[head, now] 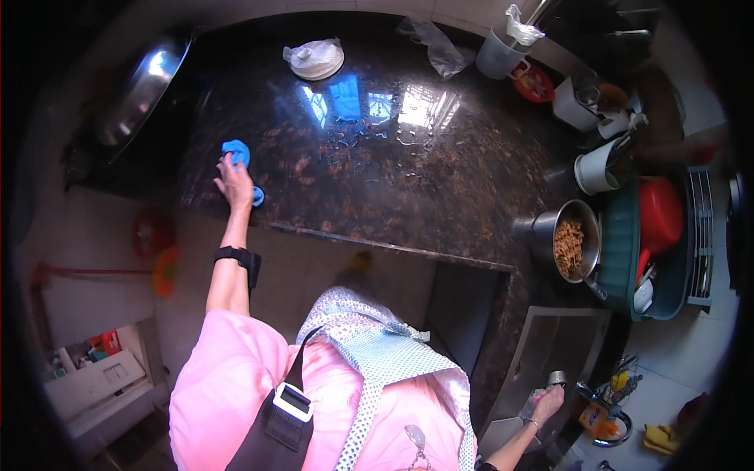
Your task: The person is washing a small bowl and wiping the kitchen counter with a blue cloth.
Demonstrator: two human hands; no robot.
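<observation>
My left hand [235, 181] presses a blue cloth [237, 152] on the dark stone countertop [365, 194], near its left front part; a bit of blue cloth also shows beside the wrist. Over the steel sink [551, 341] at the lower right, my right hand [549, 403] holds a small metal cup [556, 378], with something pale and pinkish, too small to name, by the fingers. Drops of water lie on the counter's upper middle.
A metal pot [545, 235] with brown crumbly food and a spoon stands at the right, beside a green basin [615, 247] with a red pan [660, 212]. White lids [318, 62], a plastic bag [445, 53] and utensil holders line the back. A large wok [141, 94] is at the left.
</observation>
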